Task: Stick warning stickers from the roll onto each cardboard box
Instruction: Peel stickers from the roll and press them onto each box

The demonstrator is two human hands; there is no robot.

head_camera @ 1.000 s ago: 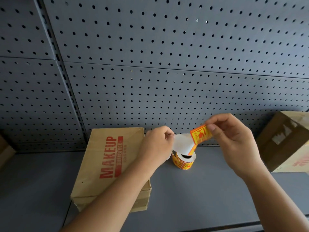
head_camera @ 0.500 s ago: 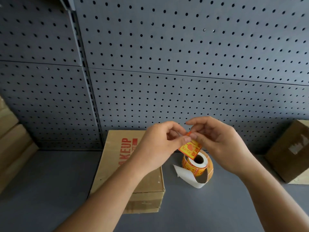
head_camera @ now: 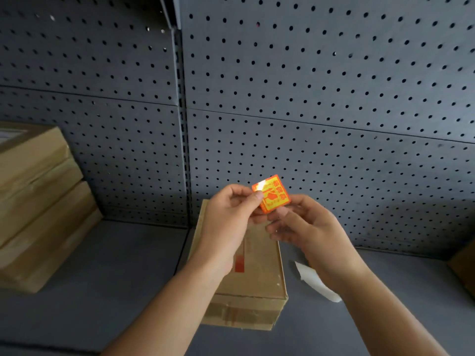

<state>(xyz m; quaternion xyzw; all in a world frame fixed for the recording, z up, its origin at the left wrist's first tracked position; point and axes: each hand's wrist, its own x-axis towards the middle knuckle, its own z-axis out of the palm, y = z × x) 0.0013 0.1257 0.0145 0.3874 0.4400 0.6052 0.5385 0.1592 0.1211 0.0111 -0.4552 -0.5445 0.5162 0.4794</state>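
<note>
An orange and yellow warning sticker is held up in front of the pegboard, above a flat cardboard box with red print that lies on the shelf. My left hand pinches the sticker's left corner between thumb and forefinger. My right hand holds its lower right edge with curled fingers. The sticker roll is hidden behind my right hand; only its white backing strip trails on the shelf.
A stack of cardboard boxes stands at the left on the grey shelf. Another box corner shows at the right edge. A grey pegboard wall closes the back.
The sticker has come free of the roll and risen between both hands. The view has swung left, so the left box stack fills more of the frame and the roll is now hidden.
</note>
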